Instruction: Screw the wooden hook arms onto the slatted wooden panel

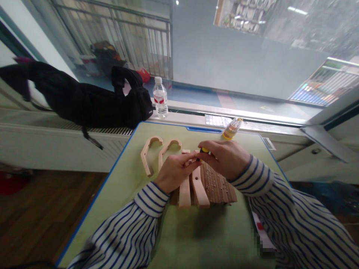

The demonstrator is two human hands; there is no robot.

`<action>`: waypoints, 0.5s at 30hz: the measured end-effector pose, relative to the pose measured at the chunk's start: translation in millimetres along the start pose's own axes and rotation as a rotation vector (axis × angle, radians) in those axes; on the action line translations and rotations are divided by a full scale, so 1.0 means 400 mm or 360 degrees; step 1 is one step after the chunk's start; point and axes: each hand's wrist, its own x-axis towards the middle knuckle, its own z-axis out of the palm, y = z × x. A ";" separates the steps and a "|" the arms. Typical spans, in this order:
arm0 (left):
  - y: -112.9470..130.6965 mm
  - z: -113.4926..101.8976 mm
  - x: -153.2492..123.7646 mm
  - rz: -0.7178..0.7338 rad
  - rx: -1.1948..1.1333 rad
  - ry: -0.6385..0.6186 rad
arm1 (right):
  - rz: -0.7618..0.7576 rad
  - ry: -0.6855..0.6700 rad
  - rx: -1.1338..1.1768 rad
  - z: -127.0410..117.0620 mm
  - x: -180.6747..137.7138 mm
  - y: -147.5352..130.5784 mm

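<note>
My right hand (223, 158) is closed round a short yellow-and-black handle (204, 150), which looks like a screwdriver; its tip is hidden. Right beside it, my left hand (175, 170) has its thumb and fingertips pinched together over the wooden pieces, and whatever they hold is covered. Under the hands lie a pale wooden piece (184, 192) and a bent wooden piece (200, 188) with a dark hole, side by side on a brown corrugated block (220, 186) dotted with small marks. Left of them are a hook-shaped wooden piece (144, 157) and a similar curved piece (161, 153), partly behind my left hand.
The green tabletop (117, 213) has a blue edge. A clear bottle with yellow ends (232, 129) stands at its far right. Beyond, on the sill, are a water bottle (160, 98) and a black bag (98, 101) before a window. A white-and-red item (260, 229) lies by my right forearm.
</note>
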 end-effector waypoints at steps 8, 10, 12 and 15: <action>0.006 0.011 0.001 0.0048 0.0119 0.0139 | -0.0188 -0.0132 -0.0043 -0.029 0.010 0.020; 0.005 0.012 0.002 0.0046 0.0112 0.0142 | -0.0293 -0.0171 0.0005 -0.043 0.014 0.029; 0.004 0.013 0.002 0.0027 0.0105 0.0136 | -0.0360 -0.0199 0.0040 -0.056 0.018 0.036; 0.004 0.016 0.002 0.0003 0.0112 0.0132 | -0.0437 -0.0259 0.0048 -0.068 0.023 0.041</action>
